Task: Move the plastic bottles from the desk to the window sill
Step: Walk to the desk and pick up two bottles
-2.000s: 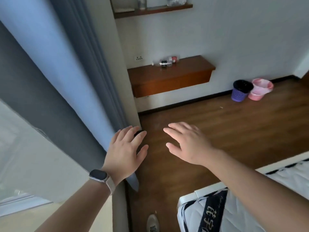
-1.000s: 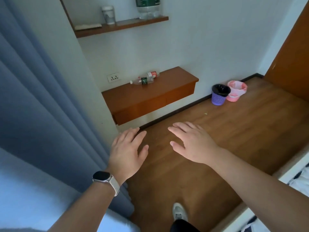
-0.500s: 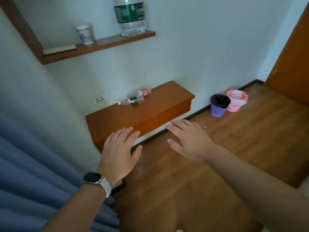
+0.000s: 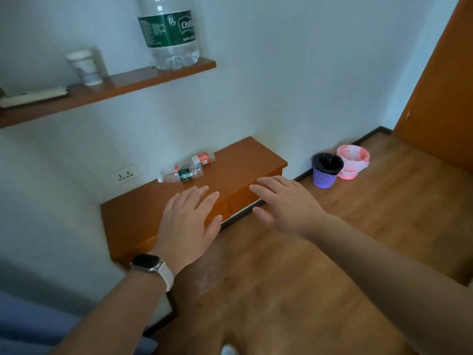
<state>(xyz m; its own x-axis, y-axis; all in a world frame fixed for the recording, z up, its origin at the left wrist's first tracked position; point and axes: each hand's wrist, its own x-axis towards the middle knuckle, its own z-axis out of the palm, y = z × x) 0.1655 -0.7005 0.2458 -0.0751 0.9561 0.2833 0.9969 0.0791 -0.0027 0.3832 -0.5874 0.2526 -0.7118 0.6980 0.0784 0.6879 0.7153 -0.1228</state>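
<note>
Two small plastic bottles lie on their sides near the back of the wall-mounted wooden desk (image 4: 143, 216): a clear one with a green label (image 4: 180, 174) and a red-labelled one (image 4: 202, 159) just behind it. My left hand (image 4: 189, 221), with a watch on its wrist, hovers open over the desk's front part, short of the bottles. My right hand (image 4: 284, 201) is open too, held in front of the desk's right drawer. Neither hand touches a bottle. The window sill is out of view.
A wooden shelf (image 4: 107, 90) above the desk carries a large green-labelled water bottle (image 4: 170, 32), a paper cup (image 4: 84, 66) and a flat white item. A purple bin (image 4: 325, 170) and a pink bin (image 4: 352, 162) stand on the wooden floor at right. Blue curtain at lower left.
The view has swung away from the curtain and bed toward the desk, which is now much closer. Both open hands have come forward to the desk's front edge.
</note>
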